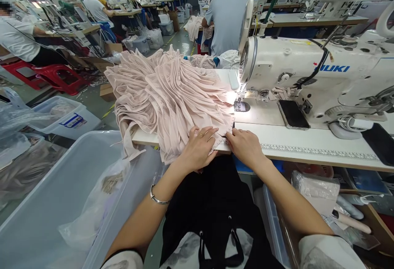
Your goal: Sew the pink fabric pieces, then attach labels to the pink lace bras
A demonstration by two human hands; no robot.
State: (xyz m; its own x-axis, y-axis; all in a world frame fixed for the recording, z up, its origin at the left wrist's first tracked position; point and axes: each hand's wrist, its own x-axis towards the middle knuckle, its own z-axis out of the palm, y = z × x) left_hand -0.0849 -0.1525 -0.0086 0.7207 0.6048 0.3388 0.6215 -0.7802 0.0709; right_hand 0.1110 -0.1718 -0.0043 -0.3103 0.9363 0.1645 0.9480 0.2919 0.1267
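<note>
A thick fanned pile of pale pink fabric pieces covers the left of the sewing table and hangs over its front edge. My left hand, with a ring on one finger, lies over the pile's near right corner, fingers bent around the fabric. Just to its right, my right hand is closed, fingertips pinching the fabric's edge beside the table's printed ruler. A small dark thing shows between the hands, too little to name. Behind them stands a white sewing machine, its lamp lighting the needle area; the fabric reaches close to the presser foot.
A phone lies on the table by the machine. A large clear plastic bin with bagged material stands at lower left. Red stools are beyond it. A person in a blue shirt sits ahead; other people work at left.
</note>
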